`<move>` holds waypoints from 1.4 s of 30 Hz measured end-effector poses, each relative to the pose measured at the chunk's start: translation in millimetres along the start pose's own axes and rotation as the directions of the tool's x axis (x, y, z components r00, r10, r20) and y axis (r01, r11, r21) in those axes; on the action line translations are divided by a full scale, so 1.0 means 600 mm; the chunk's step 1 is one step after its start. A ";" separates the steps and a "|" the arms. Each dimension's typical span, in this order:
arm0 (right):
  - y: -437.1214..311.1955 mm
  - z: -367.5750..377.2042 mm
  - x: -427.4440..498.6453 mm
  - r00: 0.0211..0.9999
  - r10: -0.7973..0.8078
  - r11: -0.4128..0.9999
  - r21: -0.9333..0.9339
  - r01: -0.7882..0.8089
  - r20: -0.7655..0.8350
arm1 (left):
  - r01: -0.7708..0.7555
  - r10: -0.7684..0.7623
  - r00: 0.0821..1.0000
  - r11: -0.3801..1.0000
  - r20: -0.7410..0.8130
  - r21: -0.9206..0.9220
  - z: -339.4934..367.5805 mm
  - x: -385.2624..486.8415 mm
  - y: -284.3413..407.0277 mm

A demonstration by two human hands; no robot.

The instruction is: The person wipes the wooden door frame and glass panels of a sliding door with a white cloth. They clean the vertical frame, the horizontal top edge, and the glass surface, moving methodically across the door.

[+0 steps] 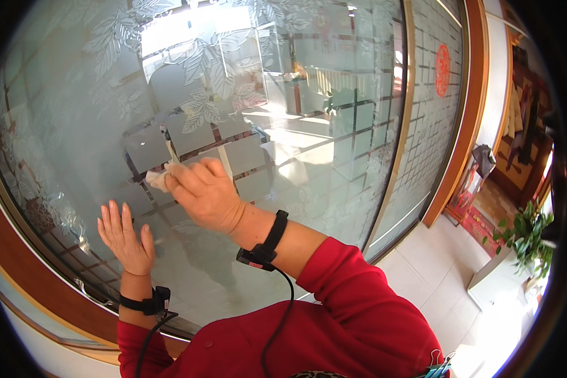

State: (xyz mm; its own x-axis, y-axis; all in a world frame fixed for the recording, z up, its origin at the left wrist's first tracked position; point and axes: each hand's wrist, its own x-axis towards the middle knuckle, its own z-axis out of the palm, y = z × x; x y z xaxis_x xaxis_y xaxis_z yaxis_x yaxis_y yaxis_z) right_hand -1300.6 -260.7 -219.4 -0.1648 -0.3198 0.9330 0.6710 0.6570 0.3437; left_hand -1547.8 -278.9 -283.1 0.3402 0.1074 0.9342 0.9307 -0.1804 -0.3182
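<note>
My right hand (208, 196) grips a crumpled white cloth or tissue (158, 179), which sits against a large frosted glass panel (245, 156). Much of the cloth is hidden inside my fist. Lower and to the left, my left hand (126, 240) is spread with its fingers pointing up, at or very near the glass; contact is hard to tell. Etched leaves (201, 111) and a grid of clear lines pattern the panel. Black straps with small devices and cables circle both wrists.
Brown wooden framing (458, 127) borders the glass. A second glass panel (418, 113) at the right bears a red round sticker (442, 71). On the pale tiled floor (420, 264) stands a white cabinet or planter (493, 274) beside a leafy green plant (524, 234).
</note>
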 end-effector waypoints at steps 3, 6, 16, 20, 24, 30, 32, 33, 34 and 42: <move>0.023 -0.020 -0.016 0.993 -0.015 1.000 -0.011 0.017 0.119 | -0.004 0.004 1.000 1.000 0.005 0.000 -0.001 0.002 0.000; 0.139 -0.087 -0.047 0.900 0.250 0.968 -0.090 -0.233 0.357 | -0.002 0.003 1.000 1.000 0.010 -0.012 -0.002 0.001 0.000; 0.436 -0.239 -0.057 0.576 0.611 0.549 -0.234 -0.803 -0.544 | 0.029 -0.029 1.000 1.000 0.010 -0.007 -0.002 -0.003 0.006; 0.303 -0.120 -0.001 0.944 0.167 0.850 -0.443 -0.285 -0.285 | 0.044 -0.044 0.999 0.999 0.009 -0.010 -0.002 -0.003 0.009; 0.101 0.012 0.039 0.991 0.093 0.984 -0.140 -0.107 -0.098 | 0.044 -0.044 0.999 0.999 0.007 -0.012 -0.004 -0.001 0.010; -0.044 0.047 0.057 0.972 0.099 0.930 0.327 -0.166 0.212 | 0.082 -0.080 0.996 0.993 0.033 -0.084 -0.015 0.005 0.011; -0.046 0.032 0.066 0.873 0.344 0.580 0.653 -0.487 0.346 | 0.105 -0.098 0.994 0.983 0.050 -0.148 -0.028 0.009 0.010; -0.046 0.023 0.070 0.707 0.505 0.159 0.751 -0.641 0.496 | 0.117 -0.106 0.992 0.975 0.068 -0.189 -0.036 0.011 0.008; -0.047 0.015 0.075 0.465 0.553 -0.302 0.686 -0.662 0.692 | 0.130 -0.114 0.990 0.961 0.078 -0.243 -0.045 0.013 0.007; -0.079 0.029 0.108 0.549 0.447 -0.624 0.686 -0.374 0.706 | 0.237 -0.249 0.963 0.606 0.102 -0.760 -0.115 0.049 -0.007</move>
State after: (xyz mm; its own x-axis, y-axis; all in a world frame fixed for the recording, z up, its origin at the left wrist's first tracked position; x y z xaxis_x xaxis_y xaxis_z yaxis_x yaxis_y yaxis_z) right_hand -1355.4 -300.9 -173.3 -0.3010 0.5998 0.7414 -0.8529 0.1783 -0.4906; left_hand -1551.3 -342.6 -243.3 0.1096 0.2476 0.9626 0.5420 -0.8267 0.1510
